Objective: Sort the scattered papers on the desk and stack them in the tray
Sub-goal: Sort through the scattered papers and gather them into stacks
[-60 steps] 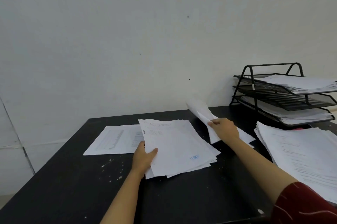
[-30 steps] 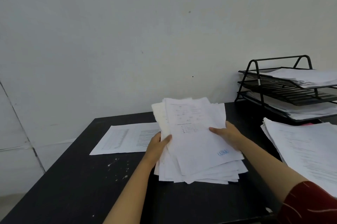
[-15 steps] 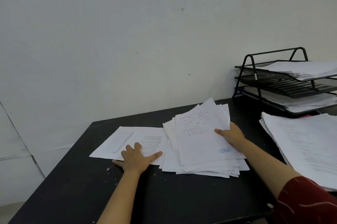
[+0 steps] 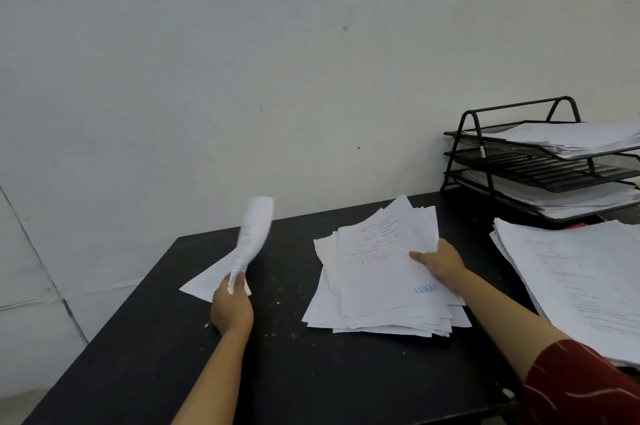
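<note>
Left hand (image 4: 231, 312) raised, fingers pinched closed – right hand (image 4: 440, 260) extended forward, thumb clamped down, red sleeve (image 4: 581, 386) at forearm.

Soft even light, motion-blurred lifted sheet (image 4: 254, 234)

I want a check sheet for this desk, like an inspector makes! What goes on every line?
Surface: black desk, flecked with white specks.
Job's things: messy paper pile mid-desk; loose sheets lifted, one more sheet flat beneath; big stack at the right edge; three-tier black tray, paper in the top and bottom tiers.
Clutter: something pink peeking out behind the big stack, too hidden to name.
Hands: left hand grips the loose sheets; right hand holds the messy paper pile's right side, thumb on top.
Cables: nothing seen.
Surroundings: plain pale wall; red patterned sleeve on the right arm.
</note>
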`<state>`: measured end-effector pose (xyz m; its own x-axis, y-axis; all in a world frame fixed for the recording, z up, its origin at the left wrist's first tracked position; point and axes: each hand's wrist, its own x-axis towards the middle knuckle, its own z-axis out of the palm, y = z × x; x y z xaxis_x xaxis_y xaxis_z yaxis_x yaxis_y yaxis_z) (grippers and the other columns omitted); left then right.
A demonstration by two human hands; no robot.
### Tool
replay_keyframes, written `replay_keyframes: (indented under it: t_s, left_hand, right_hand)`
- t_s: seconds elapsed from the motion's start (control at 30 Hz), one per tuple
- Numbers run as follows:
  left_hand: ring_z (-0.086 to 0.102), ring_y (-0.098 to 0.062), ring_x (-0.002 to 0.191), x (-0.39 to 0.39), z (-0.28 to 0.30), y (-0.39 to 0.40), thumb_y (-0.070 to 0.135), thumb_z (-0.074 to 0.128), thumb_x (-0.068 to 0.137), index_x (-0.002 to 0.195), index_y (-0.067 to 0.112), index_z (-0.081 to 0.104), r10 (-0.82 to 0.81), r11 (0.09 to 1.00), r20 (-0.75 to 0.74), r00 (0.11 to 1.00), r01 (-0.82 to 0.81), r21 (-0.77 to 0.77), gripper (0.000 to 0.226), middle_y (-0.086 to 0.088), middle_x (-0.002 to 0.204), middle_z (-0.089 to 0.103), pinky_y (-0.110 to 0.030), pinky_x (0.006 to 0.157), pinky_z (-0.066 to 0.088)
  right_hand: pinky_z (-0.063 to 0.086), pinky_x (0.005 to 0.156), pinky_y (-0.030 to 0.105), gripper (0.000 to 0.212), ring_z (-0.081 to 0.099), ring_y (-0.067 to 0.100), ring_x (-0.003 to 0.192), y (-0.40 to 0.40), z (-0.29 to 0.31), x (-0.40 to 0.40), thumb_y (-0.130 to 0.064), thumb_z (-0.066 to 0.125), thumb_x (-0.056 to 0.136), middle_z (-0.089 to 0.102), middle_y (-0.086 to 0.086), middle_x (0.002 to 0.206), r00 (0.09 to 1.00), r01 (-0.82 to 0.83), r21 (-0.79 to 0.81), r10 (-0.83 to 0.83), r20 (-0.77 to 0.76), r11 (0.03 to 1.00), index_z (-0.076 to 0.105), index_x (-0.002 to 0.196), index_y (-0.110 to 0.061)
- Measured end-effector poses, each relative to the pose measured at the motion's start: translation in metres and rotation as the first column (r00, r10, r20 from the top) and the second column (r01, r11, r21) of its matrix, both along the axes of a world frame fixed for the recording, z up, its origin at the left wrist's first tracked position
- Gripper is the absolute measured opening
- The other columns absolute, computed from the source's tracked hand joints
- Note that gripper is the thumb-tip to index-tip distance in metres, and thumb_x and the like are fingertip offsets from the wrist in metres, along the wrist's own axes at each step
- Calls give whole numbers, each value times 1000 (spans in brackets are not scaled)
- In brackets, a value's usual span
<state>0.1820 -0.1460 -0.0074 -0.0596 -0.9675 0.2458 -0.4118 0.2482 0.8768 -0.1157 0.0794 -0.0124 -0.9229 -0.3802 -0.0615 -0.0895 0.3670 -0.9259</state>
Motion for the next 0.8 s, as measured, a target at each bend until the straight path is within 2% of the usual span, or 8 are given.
replay_keyframes:
  t_s: [0.1,0.27,0.4,0.47,0.53,0.63,0.73,0.8]
  left_hand:
    - [58,-27,108,-1,13,1,29,49,98,123,11,60,-139,988,-236,962,118,-101,33,-11,118,61,-34,90,44]
    - [56,-11,110,-21,29,25,6,61,89,117,19,67,-589,790,-69,805,556,-258,31,0,120,63,-28,99,44]
    - [53,-4,117,-42,38,51,18,63,77,117,29,68,-860,504,172,480,852,139,41,10,126,60,-25,101,41]
    - [51,2,113,-48,38,59,29,63,81,114,32,69,-920,393,142,366,849,354,34,16,120,62,-21,98,34]
    - [54,3,107,-53,36,63,44,67,79,108,35,72,-912,374,23,411,804,463,30,21,112,64,-23,94,36]
    - [53,11,98,-57,33,62,53,68,76,105,36,71,-890,417,35,455,781,465,33,28,107,61,-14,80,37]
    - [49,11,88,-61,26,59,53,65,80,103,25,72,-863,505,195,466,769,392,37,26,95,54,-11,75,35]
    - [48,7,77,-63,23,60,49,66,82,86,17,71,-850,526,220,478,772,355,33,21,80,51,-12,69,35]
  right_hand:
    - [47,90,37,63,55,30,115,-2,4,4,-30,73,83,53,14,131,999,-21,90,24,-36,996,42,133,-7]
    - [46,94,36,61,54,31,117,0,8,4,-40,61,90,51,15,134,997,-73,120,72,12,990,42,136,-5]
    - [32,113,46,68,44,31,131,5,11,0,-61,21,98,47,9,143,961,-171,-267,220,167,948,42,144,-16]
    - [36,108,45,56,48,28,124,5,12,-4,-56,24,100,49,6,142,973,-145,-335,195,120,931,46,140,-23]
    - [40,104,44,57,52,23,117,5,16,-5,-64,27,96,53,1,138,965,-183,-368,238,109,912,49,136,-30]
    - [46,97,41,90,59,25,114,7,20,-8,-94,18,66,59,0,131,876,-229,-418,373,305,879,56,128,-41]
    - [51,88,44,122,64,37,108,14,25,-13,-104,24,41,68,13,118,802,-227,-407,407,436,885,71,115,-19]
    - [55,76,38,111,69,33,97,16,29,-10,-98,39,50,72,12,108,823,-237,-367,387,417,900,66,120,-17]
